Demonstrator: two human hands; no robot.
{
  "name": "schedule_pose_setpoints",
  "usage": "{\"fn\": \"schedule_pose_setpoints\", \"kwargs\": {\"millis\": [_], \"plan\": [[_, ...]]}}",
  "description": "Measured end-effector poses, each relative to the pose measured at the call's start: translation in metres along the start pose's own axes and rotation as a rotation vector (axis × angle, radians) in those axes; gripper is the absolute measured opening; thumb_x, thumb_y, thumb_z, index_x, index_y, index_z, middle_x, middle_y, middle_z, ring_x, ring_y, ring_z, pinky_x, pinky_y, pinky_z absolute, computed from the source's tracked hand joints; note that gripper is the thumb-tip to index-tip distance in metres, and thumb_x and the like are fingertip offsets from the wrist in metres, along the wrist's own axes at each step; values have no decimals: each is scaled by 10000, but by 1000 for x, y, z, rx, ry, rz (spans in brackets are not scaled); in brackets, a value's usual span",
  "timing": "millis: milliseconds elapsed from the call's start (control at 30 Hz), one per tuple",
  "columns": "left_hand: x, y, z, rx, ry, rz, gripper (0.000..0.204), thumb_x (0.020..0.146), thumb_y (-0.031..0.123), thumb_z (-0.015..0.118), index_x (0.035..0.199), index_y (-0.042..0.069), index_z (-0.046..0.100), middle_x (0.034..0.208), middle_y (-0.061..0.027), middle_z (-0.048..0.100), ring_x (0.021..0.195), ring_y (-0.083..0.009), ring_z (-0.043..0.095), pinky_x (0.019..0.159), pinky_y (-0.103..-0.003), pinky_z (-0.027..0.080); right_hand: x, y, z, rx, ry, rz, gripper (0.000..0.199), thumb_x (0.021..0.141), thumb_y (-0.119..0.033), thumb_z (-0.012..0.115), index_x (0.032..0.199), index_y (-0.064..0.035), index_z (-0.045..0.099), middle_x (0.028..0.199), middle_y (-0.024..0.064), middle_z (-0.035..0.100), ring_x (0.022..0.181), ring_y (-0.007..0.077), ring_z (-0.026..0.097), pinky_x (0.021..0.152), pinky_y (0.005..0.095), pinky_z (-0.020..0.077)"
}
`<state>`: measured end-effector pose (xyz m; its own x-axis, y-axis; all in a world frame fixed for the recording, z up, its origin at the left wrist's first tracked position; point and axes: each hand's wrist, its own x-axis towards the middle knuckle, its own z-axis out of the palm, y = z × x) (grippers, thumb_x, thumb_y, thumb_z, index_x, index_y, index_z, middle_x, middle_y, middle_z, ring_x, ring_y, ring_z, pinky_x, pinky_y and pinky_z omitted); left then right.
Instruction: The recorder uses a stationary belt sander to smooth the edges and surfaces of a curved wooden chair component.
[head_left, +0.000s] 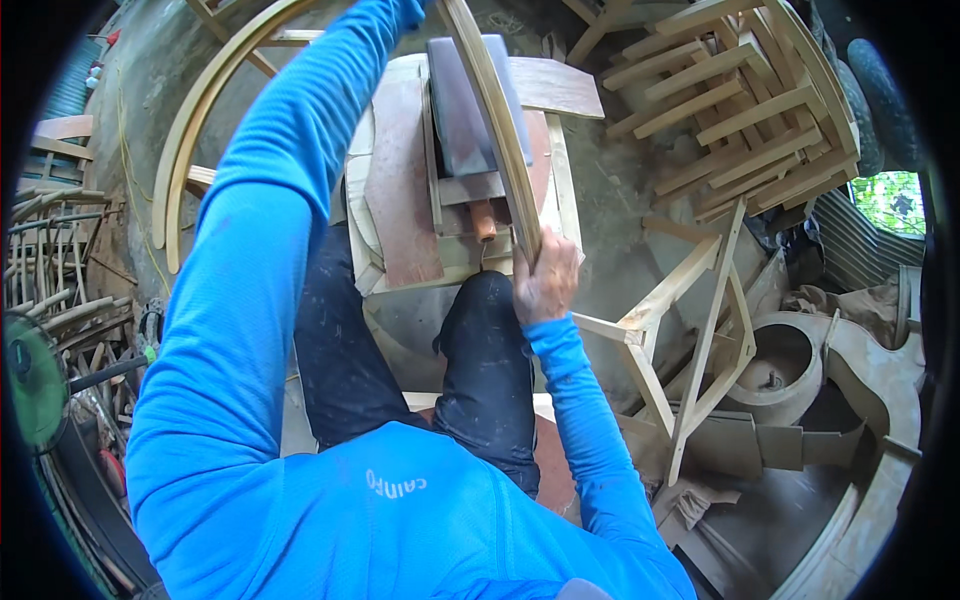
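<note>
My right hand (546, 277) grips the near end of a long curved wooden strip (497, 120) that arcs away over a grey sanding belt (466, 100) on a small wooden machine stand (404, 190). My left arm in a blue sleeve reaches up to the far end of the strip, and my left hand is out of view past the top edge. My knees in dark trousers sit just below the stand. An orange handle (483, 218) pokes out near the strip's near end.
Curved wooden arcs (190, 140) lie on the floor at left. A stack of wooden chair frames (740, 110) stands at upper right, with loose frame pieces (690, 340) and curved mouldings (860, 380) at right. A green fan (35, 380) and metal rods sit at far left.
</note>
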<state>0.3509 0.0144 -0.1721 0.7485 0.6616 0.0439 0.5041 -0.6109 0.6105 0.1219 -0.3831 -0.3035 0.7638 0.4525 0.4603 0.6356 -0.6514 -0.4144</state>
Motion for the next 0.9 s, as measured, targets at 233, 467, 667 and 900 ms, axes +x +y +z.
{"fn": "schedule_pose_setpoints", "kwargs": {"millis": [233, 467, 667, 900], "plan": [[56, 7, -59, -95, 214, 164, 1064, 801, 320, 699, 1615, 54, 66, 1539, -269, 380, 1465, -459, 284, 1214, -422, 303, 84, -42, 34, 86, 121, -76, 504, 905, -243, 698, 1347, -44, 560, 1029, 179, 547, 976, 369, 560, 839, 457, 446], [-52, -57, 11, 303, 68, 2, 963, 868, 511, 579, 1637, 105, 164, 1705, -201, 75, 1584, -366, 5, 1245, -589, 14, -21, -14, -49, 138, -230, 60, 449, 951, -144, 638, 1363, -72, 474, 1137, 247, 563, 1028, 473, 583, 850, 518, 496], [-230, 13, 32, 284, -125, 142, 1012, 850, 491, 547, 1637, 48, 91, 1708, -206, 7, 1584, -355, -53, 1248, -578, -20, -176, -5, -152, 104, -368, 186, 540, 922, -130, 670, 1398, -42, 431, 1184, 271, 634, 955, 497, 654, 790, 527, 553], [-352, 50, 6, 206, -128, 163, 1002, 861, 486, 549, 1621, 2, 110, 1694, -240, 16, 1580, -380, -36, 1245, -582, -31, -276, -39, -248, 204, -356, 375, 537, 941, -106, 676, 1415, -26, 438, 1236, 289, 625, 1089, 485, 651, 887, 463, 545]]}}
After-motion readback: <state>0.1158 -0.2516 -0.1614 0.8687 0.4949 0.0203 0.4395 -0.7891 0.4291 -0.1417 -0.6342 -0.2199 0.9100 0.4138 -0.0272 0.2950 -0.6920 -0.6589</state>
